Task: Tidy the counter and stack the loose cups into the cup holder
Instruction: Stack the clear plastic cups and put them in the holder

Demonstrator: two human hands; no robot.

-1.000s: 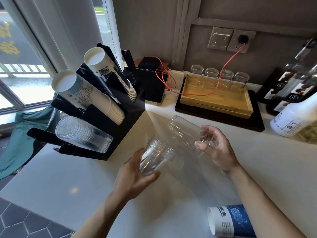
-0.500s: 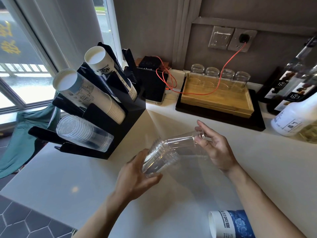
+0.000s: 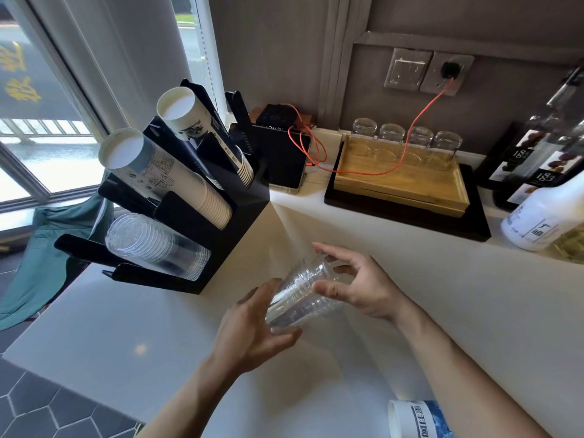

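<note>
We hold a nested stack of clear ribbed plastic cups in the air above the white bench, near its middle and to the right of the black slanted cup holder. The stack lies tilted, its rims toward the upper right. Our left hand cradles the lower end from beneath, fingers spread and loosely curled around the cups rather than clenched. Our right hand grips the upper end, thumb on the near side and fingers arched over the rims, half open around them.

The cup holder stands on the left part of the bench, well apart from the stack. Its lowest slot carries a row of clear plastic cups lying on their sides. The slot above holds a long sleeve of white paper cups with blue line drawings, and the top slot holds a second sleeve of white printed paper cups.

At the lower right edge a white paper cup with a blue printed band lies on its side on the bench, partly cut off by the frame.

Against the back wall a light wooden tray rests on a black base, with four clear glasses upturned along its far side. An orange cable runs from the wall socket across the tray to a black box.
</note>
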